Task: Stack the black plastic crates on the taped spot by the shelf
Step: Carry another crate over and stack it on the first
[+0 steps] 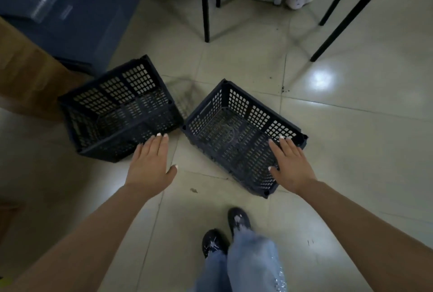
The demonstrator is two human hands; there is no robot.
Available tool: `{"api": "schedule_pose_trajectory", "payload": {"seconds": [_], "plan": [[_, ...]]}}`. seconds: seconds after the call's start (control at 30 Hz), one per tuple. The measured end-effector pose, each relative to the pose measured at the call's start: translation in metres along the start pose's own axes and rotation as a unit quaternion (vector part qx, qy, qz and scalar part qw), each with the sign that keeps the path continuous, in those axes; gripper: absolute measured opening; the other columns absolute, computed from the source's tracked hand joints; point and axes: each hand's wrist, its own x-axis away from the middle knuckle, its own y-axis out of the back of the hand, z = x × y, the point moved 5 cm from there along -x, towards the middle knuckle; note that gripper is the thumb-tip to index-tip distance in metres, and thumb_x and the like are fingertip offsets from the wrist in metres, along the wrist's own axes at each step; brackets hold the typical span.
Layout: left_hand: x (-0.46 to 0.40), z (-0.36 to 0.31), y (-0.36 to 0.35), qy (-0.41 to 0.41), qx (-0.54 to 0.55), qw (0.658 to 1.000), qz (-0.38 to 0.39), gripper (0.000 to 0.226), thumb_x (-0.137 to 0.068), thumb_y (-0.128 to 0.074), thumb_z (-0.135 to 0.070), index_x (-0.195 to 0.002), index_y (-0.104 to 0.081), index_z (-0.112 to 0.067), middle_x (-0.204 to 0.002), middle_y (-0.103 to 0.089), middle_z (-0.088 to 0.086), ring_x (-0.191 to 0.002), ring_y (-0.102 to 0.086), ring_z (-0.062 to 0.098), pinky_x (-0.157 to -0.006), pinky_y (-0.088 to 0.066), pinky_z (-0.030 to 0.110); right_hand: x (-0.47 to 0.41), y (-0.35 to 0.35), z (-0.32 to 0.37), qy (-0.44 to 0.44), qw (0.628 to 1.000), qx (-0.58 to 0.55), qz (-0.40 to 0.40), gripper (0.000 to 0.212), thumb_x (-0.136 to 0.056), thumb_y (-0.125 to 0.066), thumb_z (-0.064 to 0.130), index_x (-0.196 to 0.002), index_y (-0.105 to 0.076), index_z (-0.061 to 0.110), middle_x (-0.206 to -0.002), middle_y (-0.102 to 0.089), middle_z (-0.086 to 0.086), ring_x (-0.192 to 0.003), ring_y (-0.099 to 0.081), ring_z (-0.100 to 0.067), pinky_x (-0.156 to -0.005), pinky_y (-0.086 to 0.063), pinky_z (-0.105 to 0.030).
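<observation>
Pale glossy floor tiles (234, 62) fill the head view, with black table legs (205, 10) at the top and a brown cardboard box (25, 73) at the left. Two black plastic crates sit side by side on the floor, corners nearly touching: the left crate (117, 109) beside the box, the right crate (241, 134) angled. The left hand (151, 162) hovers flat with fingers spread at the left crate's near rim, and the right hand (289, 164) is spread wide over the right crate's near corner, neither holding anything.
</observation>
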Motion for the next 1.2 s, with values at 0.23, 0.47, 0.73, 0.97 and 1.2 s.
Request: {"api": "schedule_pose_trajectory", "payload": {"seconds": [0.23, 0.47, 0.73, 0.97, 1.2], "plan": [[-0.094, -0.017, 0.021, -0.033, -0.020, 0.999, 0.016, 0.080, -0.094, -0.044, -0.044, -0.153, -0.003, -0.009, -0.161, -0.011, 0.010, -0.149, -0.008, 0.024, -0.120, -0.008, 0.040, -0.046, 0.006, -0.041, -0.082, 0.995, -0.047, 0.009, 0.071, -0.099, -0.039, 0.039, -0.154, 0.002, 0.022, -0.163, 0.002, -0.009, -0.149, 0.009, -0.027, -0.120, 0.000, -0.039], [-0.174, -0.046, 0.018, -0.095, -0.018, 0.995, 0.035, 0.079, -0.093, -0.048, -0.043, -0.152, -0.011, -0.007, -0.159, -0.018, 0.013, -0.147, -0.014, 0.027, -0.119, -0.012, 0.042, -0.061, -0.005, -0.073, -0.153, 0.984, -0.091, 0.019, 0.071, -0.098, -0.042, 0.037, -0.154, -0.002, 0.022, -0.163, 0.002, -0.010, -0.149, 0.008, -0.027, -0.120, -0.001, -0.041], [-0.264, -0.073, -0.019, -0.182, -0.021, 0.982, 0.050, 0.071, -0.096, -0.045, -0.031, -0.152, -0.010, -0.005, -0.159, -0.017, 0.015, -0.146, -0.016, 0.028, -0.119, -0.015, 0.042, -0.081, -0.042, -0.083, -0.253, 0.955, -0.156, 0.008, 0.070, -0.099, -0.040, 0.038, -0.154, 0.000, 0.023, -0.163, 0.004, -0.009, -0.149, 0.010, -0.026, -0.120, 0.000, -0.041], [-0.333, -0.073, -0.115, -0.222, -0.066, 0.971, 0.055, 0.076, -0.097, -0.045, -0.036, -0.153, -0.003, -0.006, -0.161, -0.001, 0.017, -0.148, -0.005, 0.031, -0.119, -0.010, 0.046, -0.117, -0.136, -0.095, -0.335, 0.934, -0.127, 0.010, 0.072, -0.099, -0.036, 0.040, -0.153, 0.008, 0.020, -0.161, 0.013, -0.014, -0.148, 0.015, -0.030, -0.120, 0.003, -0.042], [-0.387, -0.050, -0.207, -0.182, -0.070, 0.980, 0.045, 0.080, -0.096, -0.043, -0.037, -0.152, 0.008, -0.008, -0.160, 0.012, 0.017, -0.148, 0.005, 0.031, -0.118, -0.004, 0.048, -0.147, -0.232, -0.113, -0.380, 0.921, -0.080, -0.029, 0.079, -0.096, -0.045, 0.036, -0.153, 0.005, 0.016, -0.159, 0.017, -0.018, -0.145, 0.021, -0.031, -0.120, 0.004, -0.045]]}}
